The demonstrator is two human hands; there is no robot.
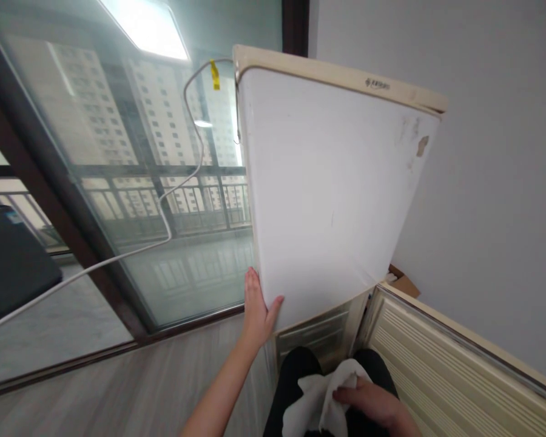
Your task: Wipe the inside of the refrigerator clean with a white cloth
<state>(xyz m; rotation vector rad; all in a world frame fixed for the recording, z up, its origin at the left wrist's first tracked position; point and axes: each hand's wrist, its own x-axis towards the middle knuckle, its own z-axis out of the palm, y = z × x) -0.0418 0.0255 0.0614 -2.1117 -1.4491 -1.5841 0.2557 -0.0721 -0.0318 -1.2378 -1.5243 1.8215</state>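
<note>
A small refrigerator (pixel 332 182) with a white top and cream trim stands in front of me. The white top has a dark scratch near its middle and brown stains toward the far right corner. Against its near left edge rests my left hand (pixel 258 309), fingers stretched along the side and thumb lying on top. My right hand (pixel 366 397) is closed on a pale grey cloth (pixel 321 394), low between my knees. The refrigerator door (pixel 455 352) is swung out to the right, its ribbed inner panel showing. Part of the dim interior (pixel 316 331) is visible; the rest is hidden beneath the top.
A white power cord (pixel 164 212) with a yellow tag (pixel 215 74) runs from the refrigerator's back to the lower left. Glass sliding doors (pixel 173 279) with dark frames stand at left. A cardboard box (pixel 404 282) sits behind, by the grey wall (pixel 491 152).
</note>
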